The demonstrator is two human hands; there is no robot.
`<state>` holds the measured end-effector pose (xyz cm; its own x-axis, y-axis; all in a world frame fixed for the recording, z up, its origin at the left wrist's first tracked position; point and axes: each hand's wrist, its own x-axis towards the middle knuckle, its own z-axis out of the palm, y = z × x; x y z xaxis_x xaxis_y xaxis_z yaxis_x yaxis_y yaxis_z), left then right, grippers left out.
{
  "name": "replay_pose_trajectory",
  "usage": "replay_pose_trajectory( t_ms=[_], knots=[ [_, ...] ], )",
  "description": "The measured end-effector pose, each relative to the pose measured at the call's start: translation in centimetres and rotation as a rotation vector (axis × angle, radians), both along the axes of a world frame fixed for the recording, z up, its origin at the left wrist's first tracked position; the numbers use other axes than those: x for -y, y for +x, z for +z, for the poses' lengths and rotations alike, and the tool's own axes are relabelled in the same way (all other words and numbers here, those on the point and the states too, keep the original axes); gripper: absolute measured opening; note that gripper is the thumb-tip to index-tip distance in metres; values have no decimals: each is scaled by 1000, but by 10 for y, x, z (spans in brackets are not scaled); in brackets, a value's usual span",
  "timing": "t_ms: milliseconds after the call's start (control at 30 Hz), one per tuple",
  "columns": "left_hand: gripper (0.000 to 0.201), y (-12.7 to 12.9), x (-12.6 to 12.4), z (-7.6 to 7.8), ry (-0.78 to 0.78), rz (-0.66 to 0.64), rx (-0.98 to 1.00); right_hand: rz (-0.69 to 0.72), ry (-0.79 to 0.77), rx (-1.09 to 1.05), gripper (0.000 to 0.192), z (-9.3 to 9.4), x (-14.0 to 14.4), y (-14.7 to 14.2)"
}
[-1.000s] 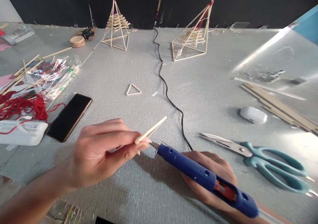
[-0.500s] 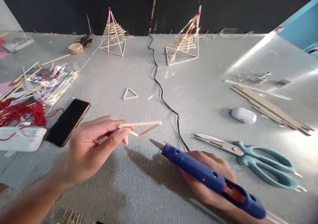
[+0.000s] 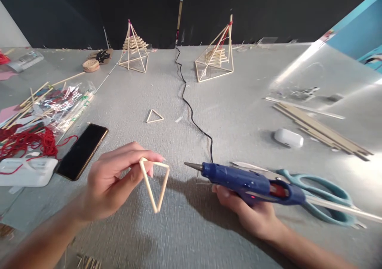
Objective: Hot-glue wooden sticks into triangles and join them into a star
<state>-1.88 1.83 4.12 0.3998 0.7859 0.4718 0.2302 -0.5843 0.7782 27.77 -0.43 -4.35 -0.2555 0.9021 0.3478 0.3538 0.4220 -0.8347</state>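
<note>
Head view: left hand (image 3: 115,181) pinches one stick triangle (image 3: 154,185), right hand (image 3: 247,209) grips one glue gun (image 3: 250,181).

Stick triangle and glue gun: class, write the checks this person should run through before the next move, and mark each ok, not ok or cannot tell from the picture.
1. Left hand has a firm pinch on the stick triangle: ok, held at its top corner, clear of the table.
2. All three triangle corners closed: ok by sight; whether the joints hold, cannot tell.
3. Right hand holds the glue gun: ok.
4. Nozzle clear of the fingers: ok, a gap lies between them.
5. Cord free of the models: ok, it runs between the two pyramids.
6. Scissors out of the way: not ok, they lie right under the gun.
</note>
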Motion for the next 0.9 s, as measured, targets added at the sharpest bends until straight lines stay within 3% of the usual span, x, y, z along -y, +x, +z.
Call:
replay_pose_trajectory(
  t_ms=[133, 300, 467, 700, 900],
  knots=[
    [22, 2, 0, -1, 15, -21, -45, 100, 135, 120, 19, 15, -3, -1],
    [26, 3, 1, -3, 69, -77, -110, 185, 79, 109, 9, 21, -1, -4],
    [27, 3, 2, -3, 97, -129, -140, 171, 65, 57, 11, 13, 2, -6],
    [29, 2, 2, -2, 89, -124, -187, 180, 116, 167, 10, 27, -6, -5],
    [26, 0, 1, -1, 42, -120, -159, 147, 99, 106, 17, 22, -6, -7]
  ],
)
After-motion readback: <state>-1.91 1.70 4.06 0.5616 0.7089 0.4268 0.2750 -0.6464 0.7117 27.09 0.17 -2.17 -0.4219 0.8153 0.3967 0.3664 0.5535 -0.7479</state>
